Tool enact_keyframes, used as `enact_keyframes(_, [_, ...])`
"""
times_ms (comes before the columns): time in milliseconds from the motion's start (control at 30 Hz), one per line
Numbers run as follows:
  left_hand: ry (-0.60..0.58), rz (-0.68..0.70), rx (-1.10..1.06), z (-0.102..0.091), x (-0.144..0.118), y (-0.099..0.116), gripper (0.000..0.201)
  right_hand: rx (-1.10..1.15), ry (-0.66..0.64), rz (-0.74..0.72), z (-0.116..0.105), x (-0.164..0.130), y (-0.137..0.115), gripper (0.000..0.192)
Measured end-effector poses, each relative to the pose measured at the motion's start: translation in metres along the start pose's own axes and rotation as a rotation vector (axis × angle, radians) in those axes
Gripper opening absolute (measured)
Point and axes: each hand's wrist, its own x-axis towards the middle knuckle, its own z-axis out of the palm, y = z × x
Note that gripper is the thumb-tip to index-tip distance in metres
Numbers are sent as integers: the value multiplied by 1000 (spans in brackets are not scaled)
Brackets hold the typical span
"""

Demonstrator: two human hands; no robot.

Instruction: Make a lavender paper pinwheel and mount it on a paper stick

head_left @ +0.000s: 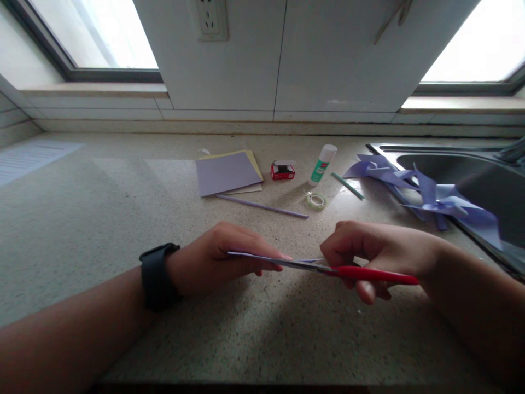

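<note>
My left hand [229, 249], with a dark watch [159, 276] on its wrist, pinches a sheet of lilac paper [250, 255] seen nearly edge-on. In my right hand [356, 251] is a pair of scissors with red handles [377, 274], fingers wrapped about the grips. The metal blades point left and meet the paper close to my left fingertips. Both hands are above the counter, near its front. How far the blades are parted cannot be made out from this angle.
Behind the hands lie stacked coloured paper [227, 175], a thin lilac stick [262, 206], a red box [283, 171], a glue stick [322, 165], a tape roll [315, 201] and a green stick [348, 186]. Lilac paper pinwheels [438, 200] rest by the sink [435, 149]. A printed sheet [35, 158] lies far left.
</note>
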Motion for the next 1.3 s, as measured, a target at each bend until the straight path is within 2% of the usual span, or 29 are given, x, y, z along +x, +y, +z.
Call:
enact_keyframes(533, [13,13,73,2,2,3,24,24,13,3,7,5,-2,37])
enact_keyframes(867, [8,9,64,2,2,2,26,-39,16,-38,7,4,-3,38])
enact_keyframes(1167, [11,23,90,3,3,4,25,-38,-6,22,8,7,-1,48])
enact_keyframes(1300, [2,33,76,4,4,5,25,-93,18,-61,10,8,-3,48])
